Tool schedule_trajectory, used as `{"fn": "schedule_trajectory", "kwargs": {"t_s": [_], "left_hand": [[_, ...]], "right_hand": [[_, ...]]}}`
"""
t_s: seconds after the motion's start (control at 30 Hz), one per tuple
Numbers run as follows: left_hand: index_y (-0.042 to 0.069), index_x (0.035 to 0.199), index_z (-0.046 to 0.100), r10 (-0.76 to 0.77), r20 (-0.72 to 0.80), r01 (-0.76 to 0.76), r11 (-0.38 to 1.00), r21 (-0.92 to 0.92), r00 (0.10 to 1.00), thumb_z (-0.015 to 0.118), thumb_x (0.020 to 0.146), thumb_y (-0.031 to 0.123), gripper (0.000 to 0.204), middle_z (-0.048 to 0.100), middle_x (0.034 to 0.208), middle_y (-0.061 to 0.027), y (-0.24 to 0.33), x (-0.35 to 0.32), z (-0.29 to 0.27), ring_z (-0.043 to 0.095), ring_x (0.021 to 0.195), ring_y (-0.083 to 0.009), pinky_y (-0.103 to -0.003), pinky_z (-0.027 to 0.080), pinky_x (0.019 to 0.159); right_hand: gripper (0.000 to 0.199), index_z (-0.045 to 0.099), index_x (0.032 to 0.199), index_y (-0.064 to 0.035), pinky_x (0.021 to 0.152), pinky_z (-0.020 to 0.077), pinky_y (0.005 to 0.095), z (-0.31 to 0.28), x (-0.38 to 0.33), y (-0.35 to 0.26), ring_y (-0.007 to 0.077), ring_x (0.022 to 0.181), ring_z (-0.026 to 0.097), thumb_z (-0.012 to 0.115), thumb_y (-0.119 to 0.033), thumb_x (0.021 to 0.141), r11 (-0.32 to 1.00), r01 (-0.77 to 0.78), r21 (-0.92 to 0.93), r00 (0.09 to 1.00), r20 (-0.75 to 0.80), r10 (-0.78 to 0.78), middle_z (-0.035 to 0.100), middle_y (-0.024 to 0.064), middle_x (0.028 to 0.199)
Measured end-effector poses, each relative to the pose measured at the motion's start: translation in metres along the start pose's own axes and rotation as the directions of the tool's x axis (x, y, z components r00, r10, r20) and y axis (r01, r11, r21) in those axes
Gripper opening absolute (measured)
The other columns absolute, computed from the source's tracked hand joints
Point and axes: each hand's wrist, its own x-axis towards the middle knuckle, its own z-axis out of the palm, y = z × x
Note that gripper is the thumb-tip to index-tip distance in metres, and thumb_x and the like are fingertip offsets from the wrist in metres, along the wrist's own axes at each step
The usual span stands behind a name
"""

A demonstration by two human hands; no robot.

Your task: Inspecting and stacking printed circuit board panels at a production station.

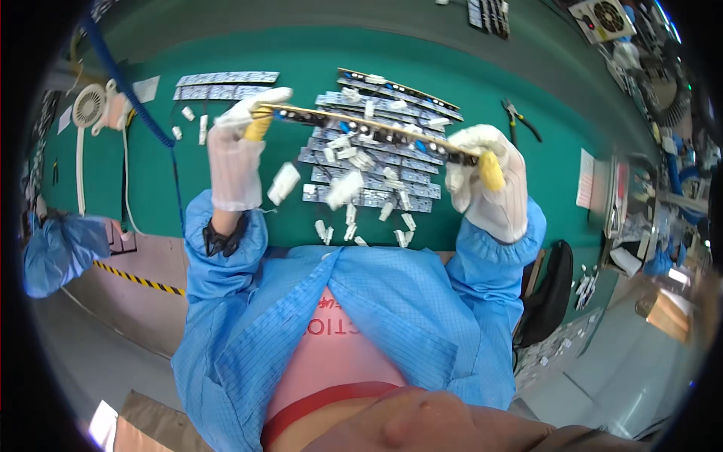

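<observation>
Above the green tabletop (226, 188), both white-gloved hands, left hand (239, 143) and right hand (489, 181), each grip closed, pinch a long narrow circuit-board strip (369, 126); small white connectors (284, 183) drop off, stacked strips (376, 177) lie beneath.

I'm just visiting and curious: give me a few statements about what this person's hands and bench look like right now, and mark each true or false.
1. Both hands wear white gloves. True: left hand, right hand.
2. The two hands hold one long strip by its ends. True.
3. The strip lies flat on the mat. False: it is held up above the pile of boards.
4. Pliers lie right of the pile. True.
5. The mat is red. False: it is green.
6. The white fan stands by the right hand. False: it is far left.
</observation>
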Motion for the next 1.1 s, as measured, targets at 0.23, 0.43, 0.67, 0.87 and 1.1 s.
{"fn": "schedule_trajectory", "kwargs": {"t_s": [0.23,0.43,0.67,0.87,1.1], "left_hand": [[0.001,0.099,0.061,0.033,0.149,-0.033,0.999,-0.005,0.988,0.041,0.093,0.029,0.035,0.067,0.071,-0.0077,0.037,-0.003,-0.002,0.063,0.073,-0.0183,-0.029,0.046,0.069],[0.002,0.119,0.052,0.176,0.151,-0.119,0.938,-0.327,0.973,0.040,0.099,0.030,0.037,0.067,0.089,-0.0090,0.019,-0.001,0.010,0.062,0.084,-0.0169,-0.031,0.047,0.072],[0.002,0.107,0.056,0.176,-0.140,-0.193,0.974,-0.118,0.974,0.040,0.079,-0.011,0.035,0.061,0.104,-0.0071,0.009,0.053,-0.033,0.057,0.093,-0.0136,-0.026,0.046,0.082],[0.010,0.100,0.063,-0.001,-0.122,0.040,0.948,0.317,0.992,0.044,0.079,0.002,0.029,0.064,0.094,-0.0116,-0.046,0.116,-0.104,0.060,0.081,-0.0225,-0.030,0.045,0.075],[0.018,0.109,0.063,0.658,-0.141,-0.200,0.416,0.887,0.740,0.064,0.082,0.029,0.030,0.065,0.094,-0.0062,-0.023,0.088,-0.085,0.060,0.089,-0.0239,-0.033,0.044,0.081]], "right_hand": [[0.044,0.048,0.095,-0.0015,0.036,0.0276,0.0186,-0.004,0.009,0.013,0.0066,0.037,0.037,0.043,-0.045,0.095,0.944,-0.068,0.323,0.996,0.069,0.049,0.048,0.0022,0.052],[0.052,0.048,0.116,-0.0019,0.046,0.0316,0.0171,-0.009,0.016,0.028,0.0040,0.053,0.042,0.065,-0.039,0.084,0.892,0.138,-0.431,0.986,-0.027,-0.166,0.053,0.0019,0.080],[0.048,0.047,0.123,-0.0054,0.064,0.0436,0.0235,-0.006,0.039,0.014,0.0118,0.076,0.051,0.065,-0.018,0.081,0.949,0.184,-0.257,0.975,-0.074,-0.209,0.056,0.0057,0.094],[0.012,0.066,0.089,-0.0102,0.078,0.0477,0.0379,-0.049,0.082,0.092,0.0275,0.091,0.059,0.065,-0.007,0.078,0.368,0.177,-0.913,0.953,0.065,-0.296,0.062,0.0064,0.103],[0.014,0.060,0.090,-0.0010,0.075,0.0506,0.0313,-0.020,0.063,0.037,0.0230,0.084,0.062,0.054,0.009,0.082,0.851,0.282,-0.443,0.874,-0.248,-0.419,0.061,0.0141,0.094]]}}
